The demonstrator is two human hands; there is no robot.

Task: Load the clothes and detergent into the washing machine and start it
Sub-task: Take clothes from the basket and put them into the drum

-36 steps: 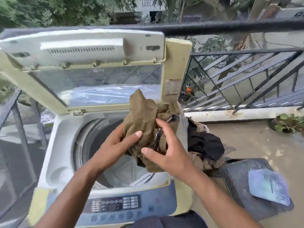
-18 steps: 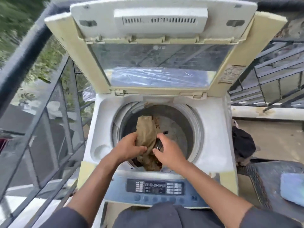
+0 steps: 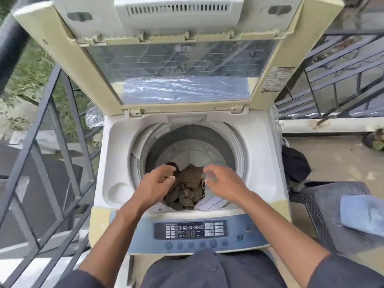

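Balcony railing (image 3: 52,125) flanks the washing machine (image 3: 261,163); over its drum, my left hand (image 3: 154,183) and right hand (image 3: 223,180) hover loose-fingered, empty, above the brown garment (image 3: 188,190).

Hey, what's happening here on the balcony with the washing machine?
A person is loading a top-load washing machine whose lid stands open. A brown garment lies in the drum, and the left hand and right hand hover over it, fingers loose, gripping nothing. More dark clothes wait beside the machine.

Crumpled brown garment (image 3: 188,189) inside open washer drum (image 3: 232,146).
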